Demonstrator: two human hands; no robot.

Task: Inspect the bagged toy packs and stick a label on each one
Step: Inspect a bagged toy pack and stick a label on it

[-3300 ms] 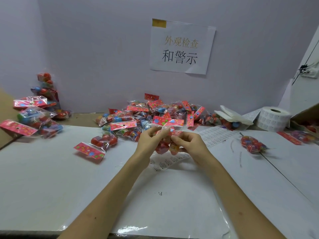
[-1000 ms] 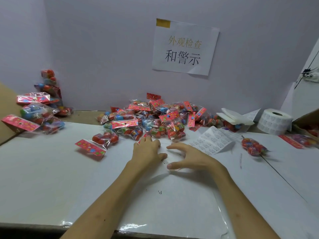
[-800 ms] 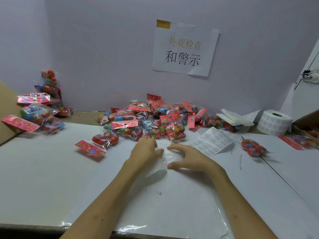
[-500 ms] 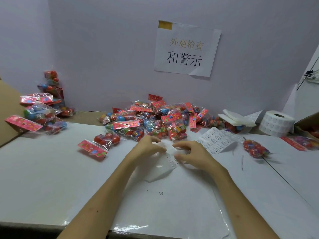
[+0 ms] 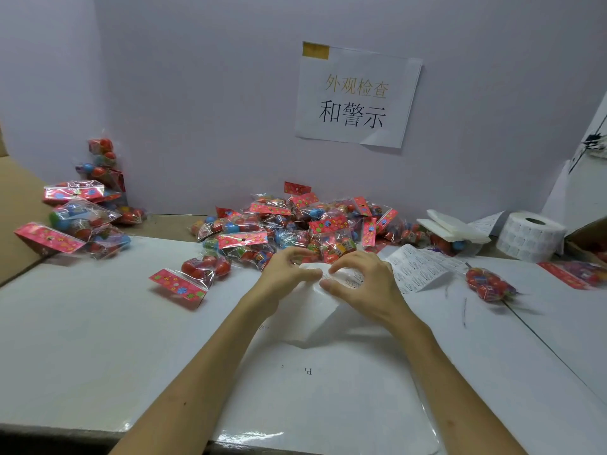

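Your left hand [image 5: 287, 274] and right hand [image 5: 368, 285] meet just in front of the pile of toy packs [image 5: 295, 221]. Both pinch the same white label sheet [image 5: 312, 303], which is raised off the table [image 5: 98, 323] between them. Your curled fingers cover its upper edge, so it cannot be told whether a single label is coming free. The print on the sheet is too small to read.

The packs in the pile overlap so much that they cannot be counted. The pile lies against the back wall [image 5: 197, 93]. One lone pack [image 5: 193, 274] lies left of your hands, with its pink header card toward you. Another loose pack [image 5: 489, 284] lies well off to your right. A second heap [image 5: 82, 218] sits at the left on a brown cardboard edge [image 5: 19, 224], which the frame cuts off. At the far right an edge pack [image 5: 581, 272] and a cardboard box [image 5: 591, 231] are cut off as well.

The table is white, and a glossy clear film [image 5: 328, 415] covers its near part, with faint, unreadable print showing there. A flat sheet of labels [image 5: 420, 267] lies just right of your right hand. Beyond it are a folded white stack [image 5: 456, 226] and a roll of labels [image 5: 528, 236]. The back wall is pale lilac and carries a taped paper sign [image 5: 356, 93] in Chinese characters.
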